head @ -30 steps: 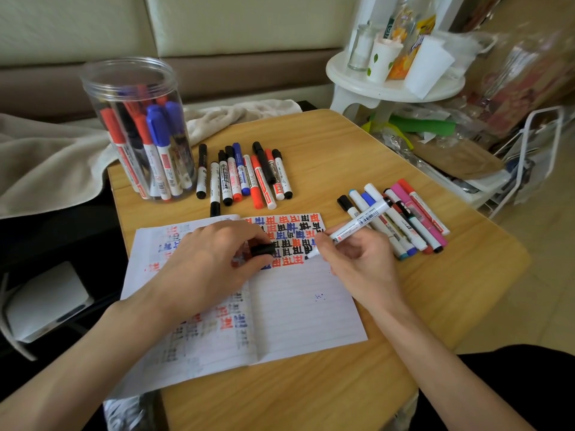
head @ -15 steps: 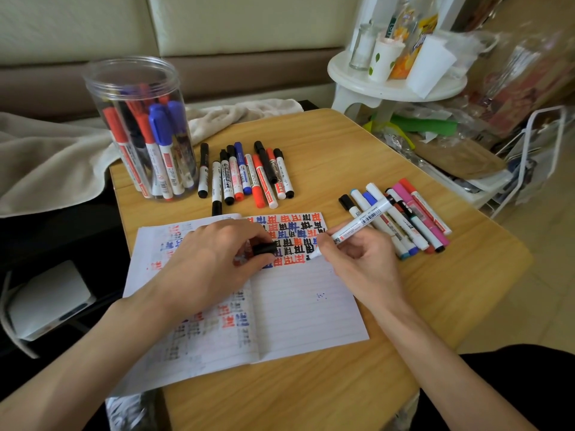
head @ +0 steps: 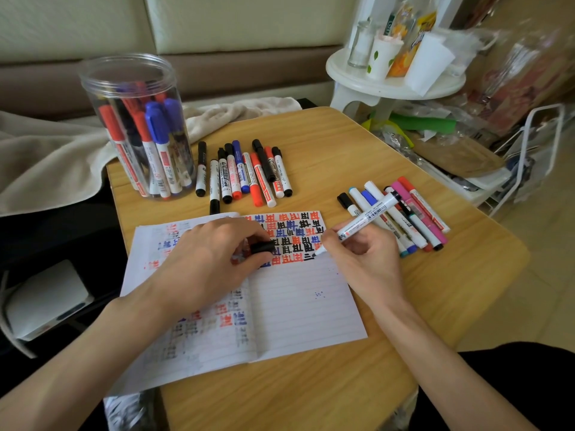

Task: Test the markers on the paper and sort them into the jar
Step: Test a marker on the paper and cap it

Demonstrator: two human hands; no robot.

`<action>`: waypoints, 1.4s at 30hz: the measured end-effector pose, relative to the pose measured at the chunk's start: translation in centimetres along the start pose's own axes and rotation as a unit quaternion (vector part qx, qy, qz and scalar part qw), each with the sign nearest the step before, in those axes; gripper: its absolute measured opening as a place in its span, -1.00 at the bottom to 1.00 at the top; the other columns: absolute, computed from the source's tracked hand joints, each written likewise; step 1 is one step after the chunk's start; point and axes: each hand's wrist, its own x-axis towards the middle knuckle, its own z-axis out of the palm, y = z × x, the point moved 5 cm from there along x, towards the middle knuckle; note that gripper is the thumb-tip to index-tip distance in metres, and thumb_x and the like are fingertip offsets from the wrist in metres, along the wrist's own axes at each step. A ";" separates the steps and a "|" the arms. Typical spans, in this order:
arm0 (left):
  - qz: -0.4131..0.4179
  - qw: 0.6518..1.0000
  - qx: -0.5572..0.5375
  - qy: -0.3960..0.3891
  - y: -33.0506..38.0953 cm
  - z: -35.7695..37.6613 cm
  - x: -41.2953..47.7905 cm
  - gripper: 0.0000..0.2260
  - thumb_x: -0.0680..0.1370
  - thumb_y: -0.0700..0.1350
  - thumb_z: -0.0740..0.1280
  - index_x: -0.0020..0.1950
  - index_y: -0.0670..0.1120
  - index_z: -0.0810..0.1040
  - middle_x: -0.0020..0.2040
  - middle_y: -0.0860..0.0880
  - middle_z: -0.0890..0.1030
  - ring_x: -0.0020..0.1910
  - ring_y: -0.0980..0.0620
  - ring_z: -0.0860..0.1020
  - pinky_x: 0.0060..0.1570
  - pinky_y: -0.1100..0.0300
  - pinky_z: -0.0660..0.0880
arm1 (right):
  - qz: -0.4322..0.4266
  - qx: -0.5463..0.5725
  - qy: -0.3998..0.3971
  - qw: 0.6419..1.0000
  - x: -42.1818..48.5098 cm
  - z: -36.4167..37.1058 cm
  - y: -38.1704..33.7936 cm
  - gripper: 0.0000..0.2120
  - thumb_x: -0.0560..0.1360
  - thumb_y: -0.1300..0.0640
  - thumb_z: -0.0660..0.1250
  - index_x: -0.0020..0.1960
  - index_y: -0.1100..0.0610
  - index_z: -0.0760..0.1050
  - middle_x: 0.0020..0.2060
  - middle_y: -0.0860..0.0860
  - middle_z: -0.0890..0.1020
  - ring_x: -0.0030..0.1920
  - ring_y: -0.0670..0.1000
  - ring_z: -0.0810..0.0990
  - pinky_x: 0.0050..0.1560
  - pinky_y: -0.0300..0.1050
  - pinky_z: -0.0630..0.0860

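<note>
An open lined notebook (head: pixel 298 306) lies on the wooden table (head: pixel 357 396), its top rows filled with red, blue and black marks. My right hand (head: pixel 370 262) grips a white marker (head: pixel 364 223) with its tip on the paper at the end of a marked row. My left hand (head: pixel 211 262) rests on the left page and pinches the black cap (head: pixel 263 246). A clear plastic jar (head: pixel 137 126) at the table's far left corner holds several red, blue and black markers.
A row of markers (head: pixel 245 174) lies beside the jar. Another group of markers (head: pixel 401 213) lies to the right of the notebook. A white round stool (head: pixel 395 85) with cups and bottles stands beyond the table. A beige blanket (head: pixel 53 157) lies at the left.
The marker's tip has shifted slightly down and to the left on the paper, at the end of the marked rows. My left hand stays still with the cap.
</note>
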 end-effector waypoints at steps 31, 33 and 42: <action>0.000 1.000 0.004 0.001 -0.2 0.1 0.0 -0.77 0.55 0.22 0.33 0.16 0.21 0.59 0.03 0.27 0.59 -0.05 0.22 0.52 -0.05 0.13 0.54 | -0.016 0.006 -0.043 0.999 0.1 0.5 0.1 -0.97 0.52 0.20 0.52 -0.10 0.11 0.71 -0.26 -0.04 0.74 -0.33 -0.06 0.65 -0.33 -0.21 0.54; -0.001 1.000 0.004 0.003 -0.2 0.1 0.1 -0.76 0.55 0.23 0.32 0.16 0.21 0.59 0.03 0.27 0.59 -0.05 0.22 0.52 -0.05 0.13 0.54 | -0.014 0.000 -0.040 0.999 0.0 0.6 0.0 -0.88 0.51 0.23 0.52 -0.16 0.05 0.69 -0.29 -0.05 0.73 -0.33 -0.04 0.66 -0.34 -0.21 0.55; 0.002 1.000 0.000 0.000 -0.1 0.1 0.1 -0.69 0.51 0.28 0.25 0.16 0.21 0.59 0.01 0.28 0.57 -0.07 0.23 0.50 -0.07 0.14 0.53 | -0.001 0.021 -0.021 1.000 0.0 0.3 -0.1 -0.92 0.53 0.23 0.49 -0.14 0.11 0.70 -0.32 -0.06 0.72 -0.36 -0.13 0.63 -0.32 -0.27 0.52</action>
